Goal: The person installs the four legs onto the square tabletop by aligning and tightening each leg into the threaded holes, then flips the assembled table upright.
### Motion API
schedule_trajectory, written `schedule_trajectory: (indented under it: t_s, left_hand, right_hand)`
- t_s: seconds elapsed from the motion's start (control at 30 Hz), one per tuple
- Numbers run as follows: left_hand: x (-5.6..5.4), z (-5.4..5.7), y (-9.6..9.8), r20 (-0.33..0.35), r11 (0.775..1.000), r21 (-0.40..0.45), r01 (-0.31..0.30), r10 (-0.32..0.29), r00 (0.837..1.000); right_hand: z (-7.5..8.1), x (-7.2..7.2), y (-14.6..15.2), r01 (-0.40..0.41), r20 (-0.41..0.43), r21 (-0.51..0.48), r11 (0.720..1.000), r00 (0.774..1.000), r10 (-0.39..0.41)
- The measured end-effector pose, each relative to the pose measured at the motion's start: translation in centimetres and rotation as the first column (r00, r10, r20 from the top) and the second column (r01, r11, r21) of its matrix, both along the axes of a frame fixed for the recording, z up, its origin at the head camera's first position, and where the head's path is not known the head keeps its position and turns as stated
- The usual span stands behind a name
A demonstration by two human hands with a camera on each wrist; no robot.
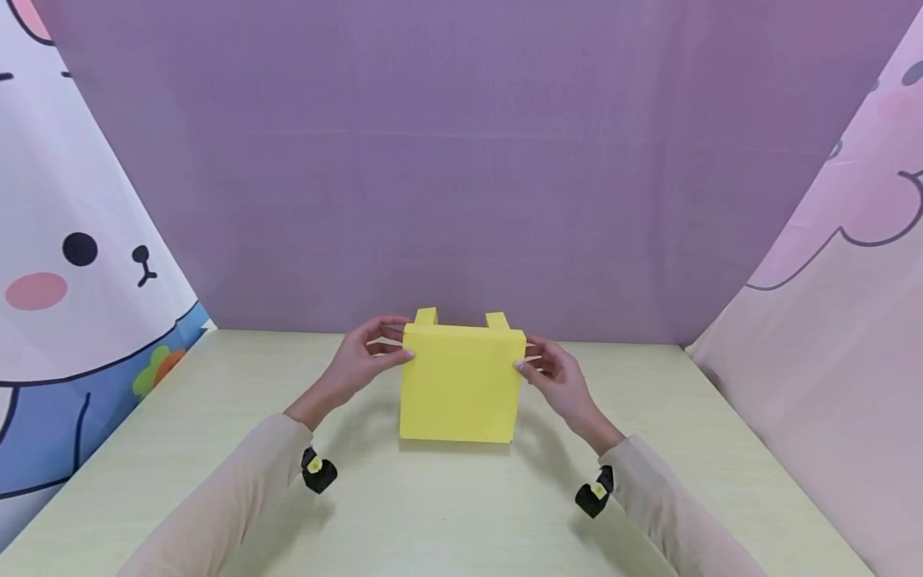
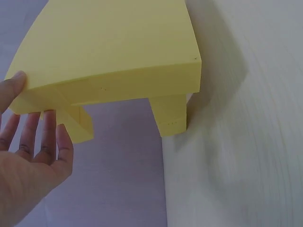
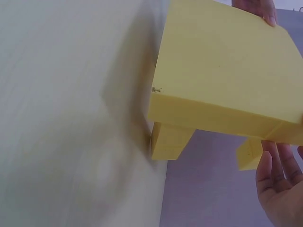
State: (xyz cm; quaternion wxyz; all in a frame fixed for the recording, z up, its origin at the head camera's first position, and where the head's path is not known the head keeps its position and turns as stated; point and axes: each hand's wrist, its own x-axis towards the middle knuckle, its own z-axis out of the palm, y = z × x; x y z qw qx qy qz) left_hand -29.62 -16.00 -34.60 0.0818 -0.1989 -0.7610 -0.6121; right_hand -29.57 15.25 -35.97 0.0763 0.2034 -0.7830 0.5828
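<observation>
A small yellow stool (image 1: 461, 385) stands on its edge on the table, its flat seat facing me and its legs (image 1: 497, 321) pointing toward the back. My left hand (image 1: 364, 357) holds the upper left corner, thumb on the seat face and fingers behind the edge. At the upper right corner my right hand (image 1: 558, 377) grips the same way. The left wrist view shows the left fingers (image 2: 49, 137) spread under the stool's side, near one leg (image 2: 171, 116). In the right wrist view, the right fingers (image 3: 279, 163) reach beneath the side; the thumb is mostly hidden.
The pale wooden table (image 1: 433, 513) extends around the stool. A purple cloth wall (image 1: 461, 176) rises behind it. Printed cartoon curtains hang at the left (image 1: 72, 320) and right (image 1: 829, 336). Each wrist wears a small black device (image 1: 317, 473).
</observation>
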Motion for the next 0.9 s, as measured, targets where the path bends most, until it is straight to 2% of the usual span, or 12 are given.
schedule_trajectory:
  t_s: [0.17, 0.47, 0.7, 0.9]
  left_hand:
    - [0.1, 0.4, 0.1, 0.025, 1.0, 0.001, -0.004, 0.004, 1.0]
    - [0.1, 0.8, 0.1, 0.031, 1.0, 0.009, -0.012, 0.011, 0.999]
    - [-0.1, 1.2, 0.1, 0.063, 0.999, -0.003, -0.048, 0.048, 0.997]
    - [-0.1, 1.6, 0.2, 0.098, 0.998, -0.021, -0.063, 0.065, 0.993]
  right_hand:
    - [0.1, -0.1, 0.0, 0.008, -0.003, -0.002, 1.0, 1.0, -0.008]
    - [0.5, -0.2, -0.2, 0.034, 0.024, -0.023, 0.999, 0.999, -0.033]
    - [1.0, -0.3, -0.3, 0.044, 0.02, -0.03, 0.999, 0.999, -0.043]
    - [1.5, -0.4, -0.5, 0.059, 0.059, -0.038, 0.998, 0.997, -0.056]
